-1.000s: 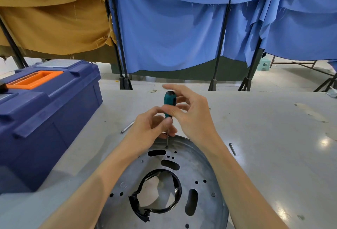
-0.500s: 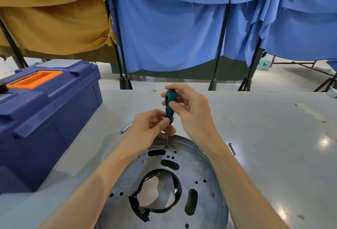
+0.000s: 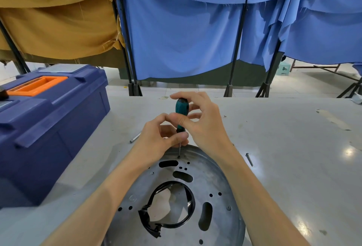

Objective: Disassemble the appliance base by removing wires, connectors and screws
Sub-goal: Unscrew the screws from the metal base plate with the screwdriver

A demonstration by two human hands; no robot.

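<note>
A round grey metal appliance base [image 3: 213,183] with slots and small holes lies flat on the table in front of me. A black wire loop [image 3: 187,216] runs round its centre opening. A teal-handled screwdriver [image 3: 181,108] stands upright with its tip at a screw [image 3: 178,157] near the base's far rim. My right hand [image 3: 203,122] pinches the handle with thumb and fingertips. My left hand [image 3: 156,139] pinches the lower handle and shaft, steadying it.
A large blue toolbox [image 3: 45,120] with an orange handle stands at the left. A loose screw [image 3: 249,159] lies right of the base, and a short metal rod [image 3: 135,137] lies behind my left hand. Blue and tan cloths hang beyond the table's far edge.
My right fingers have shifted round the handle, turning the screwdriver; they closed on it and have loosened again. The left hand and the base stay in place.
</note>
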